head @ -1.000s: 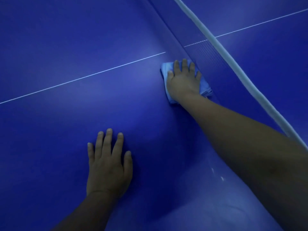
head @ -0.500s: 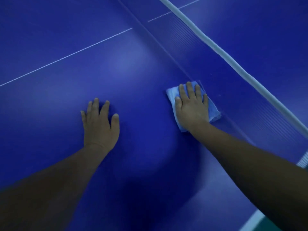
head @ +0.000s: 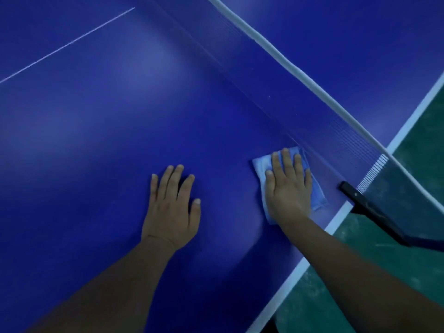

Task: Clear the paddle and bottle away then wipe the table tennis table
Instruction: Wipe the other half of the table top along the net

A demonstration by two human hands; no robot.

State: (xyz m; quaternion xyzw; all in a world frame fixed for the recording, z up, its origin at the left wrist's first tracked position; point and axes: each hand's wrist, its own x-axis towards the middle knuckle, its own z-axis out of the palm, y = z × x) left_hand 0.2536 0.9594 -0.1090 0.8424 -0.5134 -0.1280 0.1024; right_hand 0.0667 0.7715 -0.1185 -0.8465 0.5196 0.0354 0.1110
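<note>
The right hand (head: 287,188) lies flat, fingers straight, pressing a folded light-blue cloth (head: 317,195) onto the blue table tennis table (head: 108,140). The cloth sits under the palm and fingers, its edges showing at 10 o'clock and 4 o'clock of the hand. The net (head: 276,54), with its white top band, runs just beyond the cloth at 1 o'clock. The left hand (head: 171,207) rests flat on the bare table, fingers relaxed and holding nothing, at 9 o'clock of the right hand.
</note>
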